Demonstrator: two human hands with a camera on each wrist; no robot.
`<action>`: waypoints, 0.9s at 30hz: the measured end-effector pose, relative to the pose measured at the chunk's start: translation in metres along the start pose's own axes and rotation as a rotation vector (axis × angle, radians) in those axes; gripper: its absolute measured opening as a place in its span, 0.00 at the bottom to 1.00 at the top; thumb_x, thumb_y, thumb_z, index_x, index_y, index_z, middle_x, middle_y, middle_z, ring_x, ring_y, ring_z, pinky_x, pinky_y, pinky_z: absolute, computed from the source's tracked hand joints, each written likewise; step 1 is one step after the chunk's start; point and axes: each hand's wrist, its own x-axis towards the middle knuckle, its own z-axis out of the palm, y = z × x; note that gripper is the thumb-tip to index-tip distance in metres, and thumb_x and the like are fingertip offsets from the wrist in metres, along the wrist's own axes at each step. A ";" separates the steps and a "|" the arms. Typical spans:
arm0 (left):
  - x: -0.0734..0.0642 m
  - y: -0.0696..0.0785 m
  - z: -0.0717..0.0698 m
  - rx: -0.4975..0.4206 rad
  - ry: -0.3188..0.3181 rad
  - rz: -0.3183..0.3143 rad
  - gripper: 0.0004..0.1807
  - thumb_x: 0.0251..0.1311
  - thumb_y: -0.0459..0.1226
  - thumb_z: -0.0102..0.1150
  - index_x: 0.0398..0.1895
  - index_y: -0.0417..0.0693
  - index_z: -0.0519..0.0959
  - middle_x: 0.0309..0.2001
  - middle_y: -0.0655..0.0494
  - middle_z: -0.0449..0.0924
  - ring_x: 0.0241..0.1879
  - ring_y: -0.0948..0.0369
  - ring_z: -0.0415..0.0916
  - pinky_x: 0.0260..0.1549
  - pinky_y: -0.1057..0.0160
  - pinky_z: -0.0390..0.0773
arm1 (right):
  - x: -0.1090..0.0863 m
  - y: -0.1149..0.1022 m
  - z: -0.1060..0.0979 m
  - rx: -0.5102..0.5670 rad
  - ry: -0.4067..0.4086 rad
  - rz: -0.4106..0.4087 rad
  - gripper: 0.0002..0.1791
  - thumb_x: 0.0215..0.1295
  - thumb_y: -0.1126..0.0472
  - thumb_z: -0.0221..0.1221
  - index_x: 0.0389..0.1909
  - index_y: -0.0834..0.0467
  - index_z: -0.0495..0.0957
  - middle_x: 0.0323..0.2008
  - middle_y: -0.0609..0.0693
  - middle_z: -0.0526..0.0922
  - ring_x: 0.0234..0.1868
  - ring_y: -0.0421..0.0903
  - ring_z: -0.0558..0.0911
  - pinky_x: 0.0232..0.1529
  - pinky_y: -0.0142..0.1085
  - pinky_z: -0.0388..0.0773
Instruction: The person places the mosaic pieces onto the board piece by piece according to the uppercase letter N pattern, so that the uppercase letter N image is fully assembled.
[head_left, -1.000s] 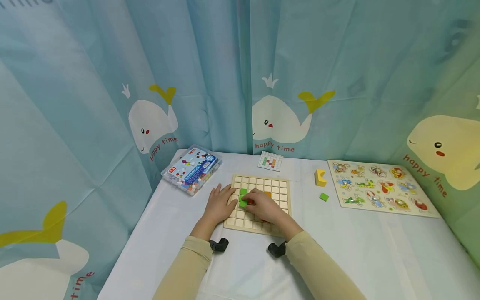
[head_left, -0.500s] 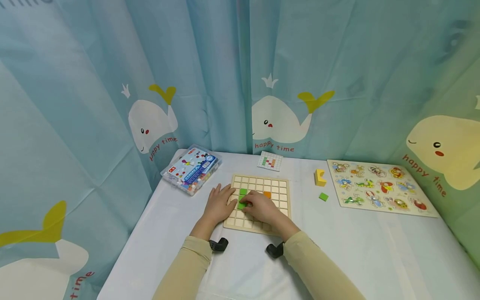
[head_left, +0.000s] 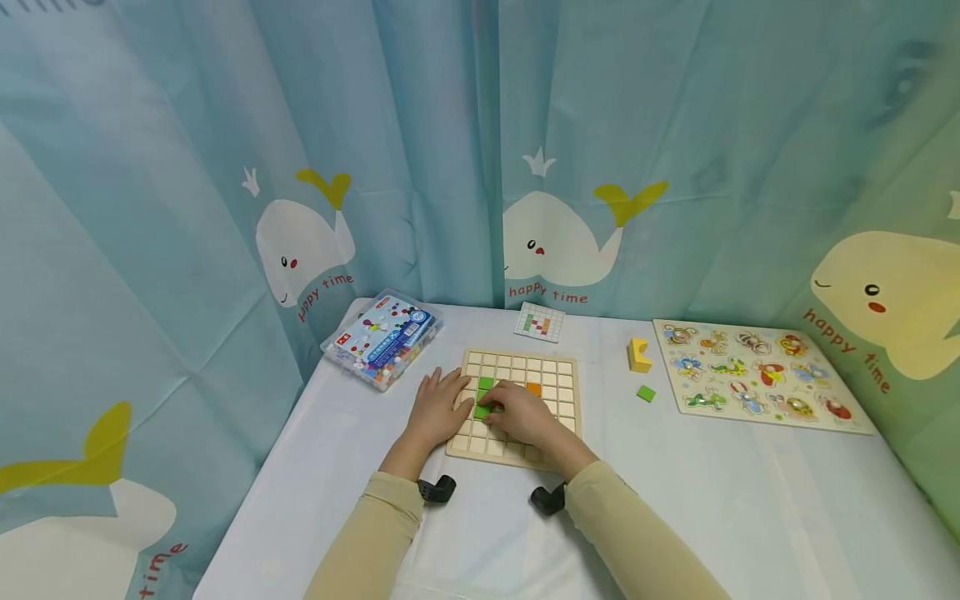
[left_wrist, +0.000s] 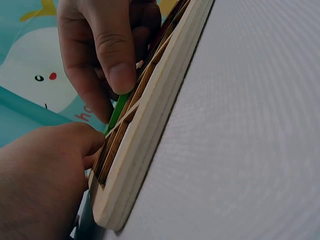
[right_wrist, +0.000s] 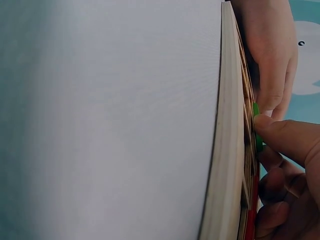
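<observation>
A wooden grid board (head_left: 566, 396) lies in the middle of the table in the head view. My left hand (head_left: 438, 408) rests along its left edge, fingers extended, with the thumb on the rim. Over the board's left half, my right hand (head_left: 525, 414) pinches a green tile (right_wrist: 258, 142) between thumb and finger, at the grid. Several green tiles (head_left: 486, 383) form a column there. To the right of my fingers sits an orange tile (head_left: 534, 389). Something red (right_wrist: 251, 215) shows at the board in the right wrist view; my right hand covers it from above.
Behind the board lies a small pattern card (head_left: 539, 322). A clear plastic case (head_left: 384, 337) stands at the back left. To the right are a yellow block (head_left: 639, 356), a loose green tile (head_left: 646, 393) and an insect puzzle board (head_left: 757, 375).
My right hand has shifted slightly and turned over the grid, so the red pieces glimpsed under it earlier are hidden in the head view. The left hand has stayed in place.
</observation>
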 end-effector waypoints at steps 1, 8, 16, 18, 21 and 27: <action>0.000 0.000 0.000 0.003 -0.004 -0.002 0.29 0.72 0.53 0.47 0.72 0.55 0.68 0.75 0.54 0.61 0.78 0.43 0.46 0.77 0.42 0.43 | 0.000 0.000 0.000 0.001 0.002 0.002 0.12 0.61 0.55 0.68 0.45 0.50 0.85 0.44 0.43 0.82 0.43 0.41 0.80 0.49 0.40 0.80; 0.000 0.000 -0.001 -0.008 -0.001 -0.002 0.28 0.72 0.53 0.47 0.72 0.56 0.68 0.75 0.54 0.61 0.78 0.43 0.46 0.77 0.42 0.43 | 0.001 0.000 0.001 0.009 0.007 0.022 0.11 0.61 0.55 0.68 0.44 0.49 0.85 0.42 0.42 0.82 0.43 0.41 0.79 0.49 0.40 0.80; 0.000 -0.001 0.000 -0.009 0.004 0.000 0.28 0.72 0.53 0.47 0.72 0.56 0.68 0.75 0.54 0.61 0.78 0.43 0.46 0.77 0.42 0.42 | 0.001 -0.002 0.001 0.002 -0.008 0.036 0.12 0.61 0.54 0.68 0.46 0.49 0.84 0.41 0.42 0.81 0.40 0.40 0.78 0.47 0.40 0.79; 0.000 -0.001 0.000 -0.008 0.001 0.000 0.28 0.72 0.53 0.47 0.72 0.56 0.68 0.75 0.54 0.61 0.78 0.43 0.46 0.77 0.42 0.42 | 0.000 -0.002 -0.001 0.006 -0.012 0.023 0.13 0.61 0.55 0.68 0.46 0.50 0.84 0.41 0.43 0.81 0.40 0.40 0.78 0.47 0.40 0.79; 0.000 0.000 0.000 -0.005 0.001 0.002 0.28 0.72 0.53 0.47 0.72 0.55 0.68 0.75 0.54 0.61 0.78 0.43 0.46 0.77 0.41 0.43 | -0.002 -0.002 -0.005 0.007 -0.019 0.002 0.13 0.63 0.56 0.67 0.47 0.52 0.84 0.42 0.44 0.81 0.40 0.41 0.78 0.48 0.41 0.79; 0.000 0.000 0.000 -0.006 0.007 0.006 0.28 0.72 0.53 0.48 0.71 0.54 0.69 0.75 0.53 0.62 0.78 0.43 0.47 0.77 0.41 0.44 | -0.010 -0.003 -0.017 0.022 -0.021 -0.009 0.12 0.66 0.55 0.64 0.49 0.52 0.84 0.41 0.42 0.82 0.39 0.39 0.78 0.45 0.38 0.79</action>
